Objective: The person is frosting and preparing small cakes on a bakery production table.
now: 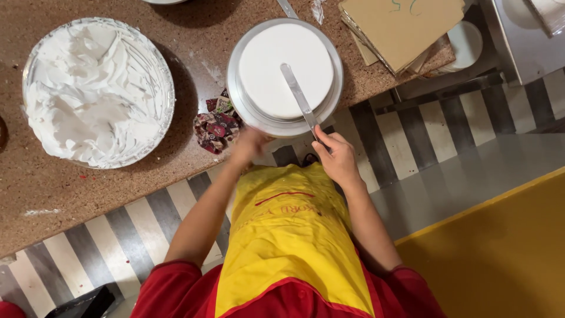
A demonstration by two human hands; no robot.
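Closest to me is the yellow apron (pixel 291 247) over red sleeves, and both bare arms reach forward over the striped floor (pixel 412 135) to the edge of the brown speckled desk (pixel 88 194). The right hand (pixel 336 158) is clenched round the handle of a long metal spatula (pixel 298 97), whose flat blade lies across the top of the white frosted cake (pixel 285 69). The left hand (pixel 250 144) is blurred against the near rim of the round metal turntable (pixel 329 100) that carries the cake; I cannot tell whether it grips the rim or only touches it. The spatula looks stiff and light, best held by its handle; the cake's coating looks soft and easily marked, so I judge it should be moved only by the turntable under it, which looks heavy and steady. Just left of the turntable lies a crumpled patterned cloth (pixel 215 126). Further left sits a wide metal bowl (pixel 168 112) of white cream (pixel 88 100). At the far right lies a stack of tan cardboard boards (pixel 400 29).
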